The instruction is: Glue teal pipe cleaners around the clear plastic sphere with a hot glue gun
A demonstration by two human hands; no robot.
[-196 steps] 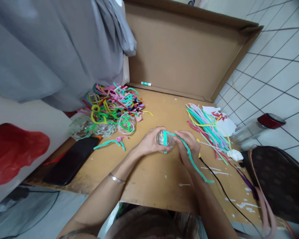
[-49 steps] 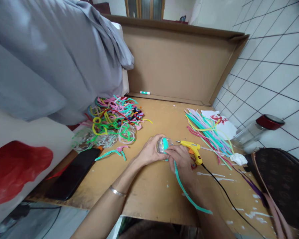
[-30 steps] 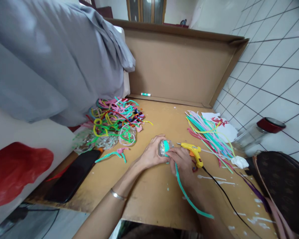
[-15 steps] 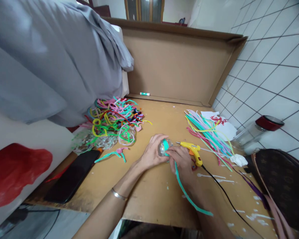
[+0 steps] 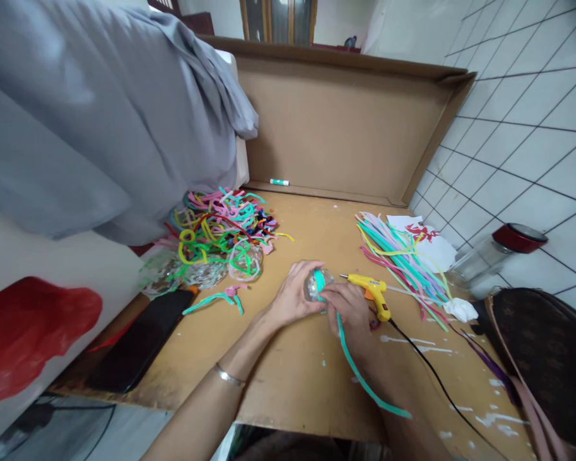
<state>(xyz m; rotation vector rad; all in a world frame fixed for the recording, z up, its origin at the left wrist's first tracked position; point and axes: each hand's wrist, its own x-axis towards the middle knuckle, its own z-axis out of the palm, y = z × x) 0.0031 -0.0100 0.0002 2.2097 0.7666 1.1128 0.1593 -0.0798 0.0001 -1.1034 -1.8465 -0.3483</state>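
Note:
My left hand (image 5: 292, 293) is wrapped round a small clear round object (image 5: 310, 288), possibly a plastic ball, held just above the table. A teal pipe cleaner (image 5: 351, 363) lies against its face, and the long free end trails under my right hand toward the table's front. My right hand (image 5: 349, 310) pinches that pipe cleaner against the object's right side; the fingertips partly cover the contact. Just right of my right hand lies a yellow glue gun (image 5: 375, 293), its nozzle pointing left toward the clear object.
A heap of coloured pipe cleaners (image 5: 221, 218) and a black phone (image 5: 144, 342) are on the left. Straight pipe cleaners (image 5: 398, 256), a red-lidded bottle (image 5: 484, 262) and a dark bag (image 5: 532, 358) stand right. Behind rises a cardboard panel (image 5: 345, 121); a glue stick (image 5: 279, 182) lies before it.

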